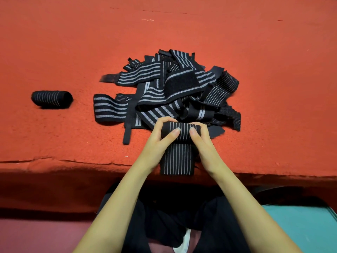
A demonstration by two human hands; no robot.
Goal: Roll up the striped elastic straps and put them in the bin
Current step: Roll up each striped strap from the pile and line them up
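1. Rolling is under way on one strap point(179, 132), which lies at the 6 o'clock side of the pile point(173, 88), close to the near edge of the red bench point(73, 42).
2. Left hand point(158, 141): fingers curled over the left end of the wound part, thumb laid across its front. Right hand point(202, 143): the same grip on the right end. Both hands hold this strap and nothing else.
3. Done so far, judging by the layout: one finished roll point(52, 98) lies alone at 9 o'clock of the pile, well apart from it and not yet binned.
4. The strap in hand looks roughly half wound. A flat tail point(177, 159) remains unrolled.
5. Left to do: finish this roll, work through the pile, which looks like many loose and tangled straps of different stripe widths, then bin everything. I judge the task to be at an early stage.
6. Bin: not plainly visible. A teal surface point(300, 225) shows below the bench at 4 o'clock, but I cannot tell whether it is the bin.
7. Orientation: the wound part's long axis runs 9-to-3, across the view. The tail's long axis runs 12-to-6, from the roll to the bench's near edge, and its thin pale stripes follow that line.
8. The finished roll also lies on a roughly 9-to-3 axis, tipped slightly.
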